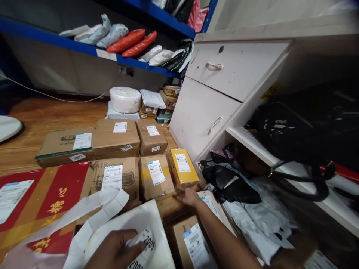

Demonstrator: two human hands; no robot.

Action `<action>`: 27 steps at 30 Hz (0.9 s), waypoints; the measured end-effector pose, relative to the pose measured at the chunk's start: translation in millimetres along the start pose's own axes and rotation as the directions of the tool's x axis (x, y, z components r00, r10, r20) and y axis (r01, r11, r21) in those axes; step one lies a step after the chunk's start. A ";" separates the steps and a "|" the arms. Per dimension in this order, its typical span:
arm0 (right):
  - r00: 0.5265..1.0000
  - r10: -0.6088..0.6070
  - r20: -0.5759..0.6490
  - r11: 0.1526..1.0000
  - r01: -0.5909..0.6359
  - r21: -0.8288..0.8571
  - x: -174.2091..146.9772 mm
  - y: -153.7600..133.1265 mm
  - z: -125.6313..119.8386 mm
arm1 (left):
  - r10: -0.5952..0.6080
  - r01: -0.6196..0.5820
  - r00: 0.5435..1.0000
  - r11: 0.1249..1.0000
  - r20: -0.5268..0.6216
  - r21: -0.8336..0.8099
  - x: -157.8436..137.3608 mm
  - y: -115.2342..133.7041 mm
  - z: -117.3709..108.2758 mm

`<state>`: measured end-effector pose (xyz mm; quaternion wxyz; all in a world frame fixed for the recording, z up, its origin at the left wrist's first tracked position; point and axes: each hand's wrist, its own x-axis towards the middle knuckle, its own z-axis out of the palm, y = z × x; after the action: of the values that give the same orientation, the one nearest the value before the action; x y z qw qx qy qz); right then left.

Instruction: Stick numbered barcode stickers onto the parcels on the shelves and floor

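My left hand (116,248) is closed on a strip of number labels (144,243); "2005" is readable on one. The strip's white paper (95,213) trails in a loop to the left. Beneath that hand lies a white package (153,220). My right hand (188,197) reaches forward with its fingers curled at the edge of a taped brown cardboard box (166,205), just in front of a yellow box (183,168). Part of its grip is hidden. Below my right forearm sits another cardboard box (179,239) with a shipping label.
Labelled parcels (116,138) stand in rows on the wooden floor, with a red box (64,194) at left. A blue shelf (84,48) holds bagged parcels. A white cabinet (207,93) bounds the right, with plastic bags (252,213) beside it.
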<state>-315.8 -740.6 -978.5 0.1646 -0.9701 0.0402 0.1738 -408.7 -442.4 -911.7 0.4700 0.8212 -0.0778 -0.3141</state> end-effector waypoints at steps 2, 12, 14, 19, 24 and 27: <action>1.000 -0.029 -0.004 0.993 0.029 0.111 -12.7 -11.2 -8.1 | 0.048 -0.049 0.997 0.999 -0.059 -0.004 0.6 2.8 -2.8; 0.943 -0.328 0.053 0.292 0.048 0.955 -94.0 -119.5 -12.8 | 0.108 -0.137 0.989 0.934 -0.103 -0.330 13.9 21.2 -16.2; 0.958 -0.286 0.024 0.239 0.047 0.970 -92.0 -124.4 -10.9 | 0.090 -0.135 0.987 0.918 -0.136 -0.374 16.2 20.8 -17.8; 0.982 -0.186 -0.016 0.162 0.047 0.986 -84.5 -124.3 -8.3 | -0.031 -0.052 0.982 0.904 -0.186 -0.425 15.4 17.4 -17.3; 0.987 -0.146 -0.060 0.196 0.089 0.977 -84.7 -127.1 4.5 | -0.051 -0.037 0.964 0.946 -0.259 -0.323 16.8 15.4 -13.8; 0.987 -0.107 -0.124 0.325 0.152 0.934 -82.1 -122.2 17.5 | -0.020 -0.042 0.970 0.967 -0.242 -0.250 18.2 13.8 -12.8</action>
<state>-381.8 -617.8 -927.9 0.7053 -0.7012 0.0588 0.0860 -384.5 -448.3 -903.8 0.5788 0.7861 0.0163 -0.2163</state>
